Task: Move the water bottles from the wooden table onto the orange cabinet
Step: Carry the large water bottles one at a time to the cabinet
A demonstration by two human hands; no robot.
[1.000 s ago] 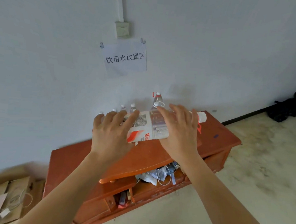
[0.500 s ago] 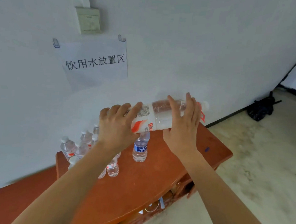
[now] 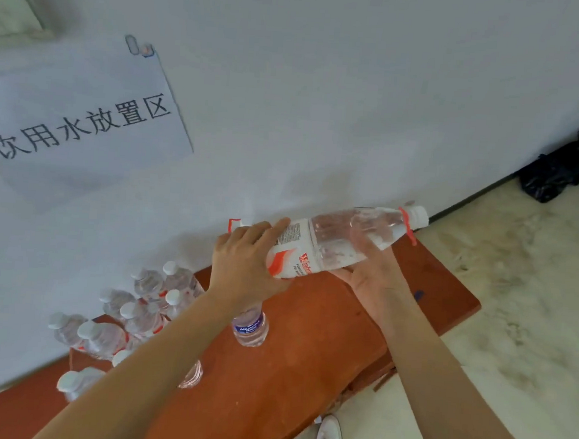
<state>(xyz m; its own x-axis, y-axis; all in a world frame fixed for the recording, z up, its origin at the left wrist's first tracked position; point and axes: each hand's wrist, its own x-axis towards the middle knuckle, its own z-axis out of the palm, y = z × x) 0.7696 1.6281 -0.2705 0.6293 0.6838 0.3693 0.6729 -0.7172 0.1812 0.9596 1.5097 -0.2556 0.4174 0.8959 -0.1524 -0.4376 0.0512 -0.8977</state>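
Your left hand [image 3: 243, 267] curls its fingers over the labelled base of the large water bottle [image 3: 334, 243]. Your right hand [image 3: 371, 276], palm up, cups the clear ribbed shoulder with curled fingers. The bottle lies nearly level above the smooth orange cabinet [image 3: 305, 364], whose rear left carries small white-capped bottles [image 3: 145, 308].

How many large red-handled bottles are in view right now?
2. One large bottle lies sideways, held by the left hand and right hand; a second bottle peeks out behind the left hand. More may be hidden.
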